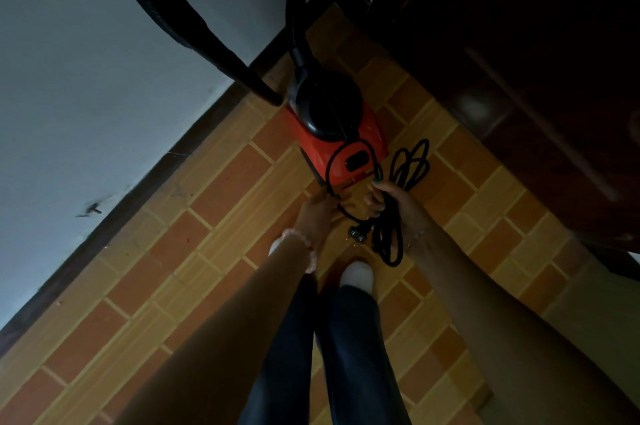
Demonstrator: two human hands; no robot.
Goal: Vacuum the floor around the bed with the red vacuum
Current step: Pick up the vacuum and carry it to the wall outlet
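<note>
The red vacuum (349, 144) with a black top stands on the tiled floor (221, 251) near the wall. Its black hose (180, 16) arcs up and out of the top of the view. My right hand (401, 203) is shut on a bundle of black power cord (389, 237), with loops fanning out behind it and hanging below. The plug (356, 234) dangles between my hands. My left hand (317, 217) pinches a strand of the same cord that runs up over the vacuum's rear.
A white wall (86, 78) with a dark skirting board (121, 206) runs along the left. Dark wooden furniture (519, 61) fills the upper right. My feet in white shoes (356, 274) stand just below the hands.
</note>
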